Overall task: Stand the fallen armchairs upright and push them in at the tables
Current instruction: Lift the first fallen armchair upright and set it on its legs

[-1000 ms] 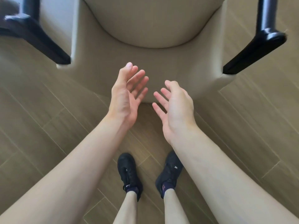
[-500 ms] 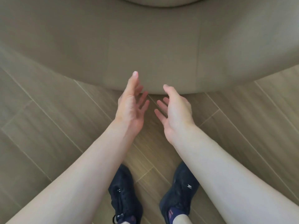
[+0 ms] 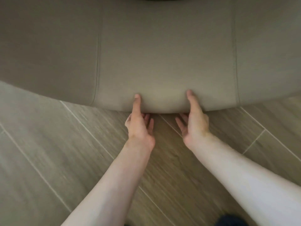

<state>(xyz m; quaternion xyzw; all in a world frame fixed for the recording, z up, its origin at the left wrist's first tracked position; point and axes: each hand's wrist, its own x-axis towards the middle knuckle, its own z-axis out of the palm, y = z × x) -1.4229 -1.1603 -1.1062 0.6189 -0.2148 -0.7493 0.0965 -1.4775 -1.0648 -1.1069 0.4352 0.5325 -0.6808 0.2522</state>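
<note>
Armchair (image 3: 162, 54) lies fallen; left hand (image 3: 140, 126) and right hand (image 3: 194, 124) fingers (image 3: 136, 101) pinch its edge; lift, push-in pending

Matt, smooth beige upholstery on armchair (image 3: 162, 54); wood-grain plank floor (image 3: 48, 144).

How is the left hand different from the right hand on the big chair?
The left hand sits nearer the armchair's left seam; the right hand sits nearer its right seam. The left thumb points straight up the fabric, while the right thumb leans inward. Both have thumbs on top and fingers tucked under the padded edge, just above the floor.
</note>
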